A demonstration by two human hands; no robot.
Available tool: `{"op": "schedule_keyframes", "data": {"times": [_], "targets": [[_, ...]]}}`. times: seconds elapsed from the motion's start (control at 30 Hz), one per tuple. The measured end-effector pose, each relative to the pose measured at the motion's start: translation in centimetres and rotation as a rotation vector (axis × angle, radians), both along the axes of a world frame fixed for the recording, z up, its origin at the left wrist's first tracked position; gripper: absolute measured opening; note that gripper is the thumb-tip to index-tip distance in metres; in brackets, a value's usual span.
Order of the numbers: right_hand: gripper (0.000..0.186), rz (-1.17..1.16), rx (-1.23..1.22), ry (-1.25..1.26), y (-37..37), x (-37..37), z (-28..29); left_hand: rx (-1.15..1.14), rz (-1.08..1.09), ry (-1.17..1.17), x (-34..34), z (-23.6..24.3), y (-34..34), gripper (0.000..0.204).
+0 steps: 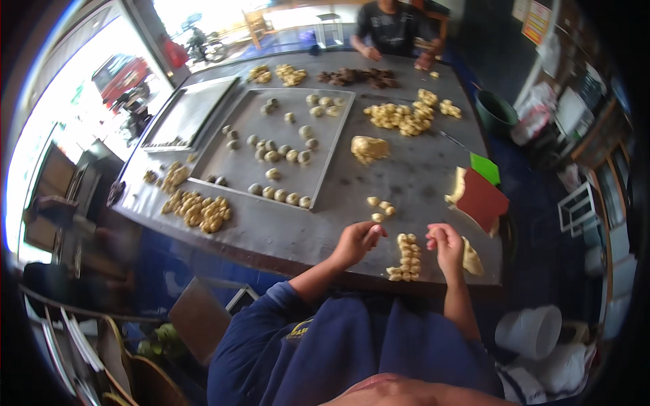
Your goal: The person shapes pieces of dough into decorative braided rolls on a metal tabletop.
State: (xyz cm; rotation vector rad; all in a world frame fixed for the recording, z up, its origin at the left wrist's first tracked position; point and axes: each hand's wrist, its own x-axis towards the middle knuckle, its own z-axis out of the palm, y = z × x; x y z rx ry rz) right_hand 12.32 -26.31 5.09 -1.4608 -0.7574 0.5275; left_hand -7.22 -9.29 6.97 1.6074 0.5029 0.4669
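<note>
My left hand (357, 243) is over the near part of the metal table, its fingers drawn together; whatever they may hold is too small to make out. Just beyond its fingertips lies a small group of pale dough pieces (386, 208). My right hand (445, 242) is curled closed, its fingertips bent inward, and I cannot make out what is inside. Between and slightly nearer than the hands, small dough balls (408, 258) lie in close rows. A longer piece of dough (471, 258) rests right beside my right wrist.
A large tray (223, 159) holds scattered round balls; another tray (183, 115) lies left of it. Dough piles (196, 211), a dough lump (370, 148) and dark brown pieces (359, 78) occupy the table. Red and green sheets (482, 201) lie right. A co-worker (389, 30) works opposite.
</note>
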Motion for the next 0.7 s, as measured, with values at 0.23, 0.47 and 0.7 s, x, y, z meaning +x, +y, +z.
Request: {"op": "schedule_keyframes", "data": {"times": [0.23,0.47,0.7], "targets": [[0.032,0.015,-0.12,-0.174,-0.2,-1.3,4.6,-0.071,-0.04,-0.063,0.1,0.4,0.1,0.021],[0.018,0.124,-0.038,-0.209,-0.3,-2.5,6.7,-0.116,-0.107,0.007,-0.1,2.6,-0.4,0.022],[0.02,-0.139,-0.17,-0.933,1.6,-1.2,5.3,0.963,0.221,0.012,1.6,1.5,1.0,0.038]]}}
